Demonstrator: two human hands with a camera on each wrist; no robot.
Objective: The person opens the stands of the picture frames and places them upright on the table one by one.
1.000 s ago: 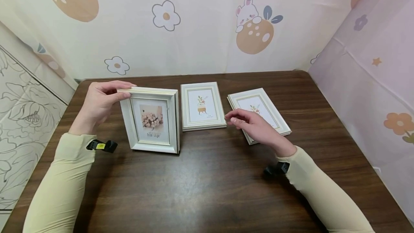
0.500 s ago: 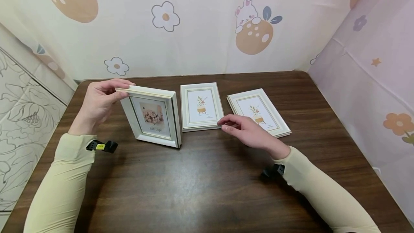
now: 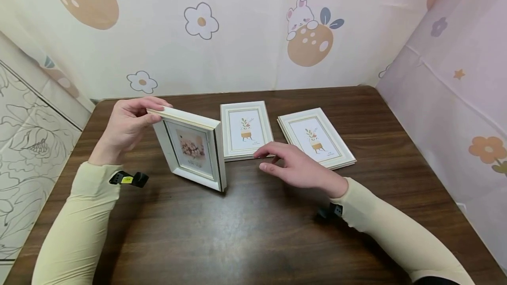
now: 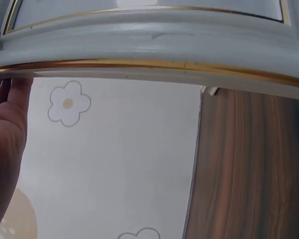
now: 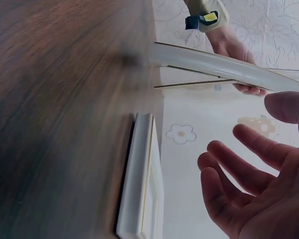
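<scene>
My left hand (image 3: 128, 126) grips the top left corner of a white picture frame (image 3: 192, 147) with gold trim, thumb in front and fingers behind. The frame stands tilted on or just above the table, its flower picture turned partly to the right. In the left wrist view the frame's edge (image 4: 149, 72) hides the fingertips. My right hand (image 3: 298, 166) hovers in front of two flat white frames, fingers loosely bent and holding nothing. One is the middle photo frame (image 3: 246, 130); the other is the right photo frame (image 3: 317, 139), partly hidden by this hand.
The dark wooden table (image 3: 222, 236) reaches back to a patterned curtain (image 3: 245, 56). A second curtain (image 3: 451, 82) runs along the right side. At the left stands a white panel (image 3: 35, 153) with line-drawn flowers.
The held picture frame has tipped and turned further to the right in my left hand. My right hand has moved left and slightly down, uncovering more of the right frame.
</scene>
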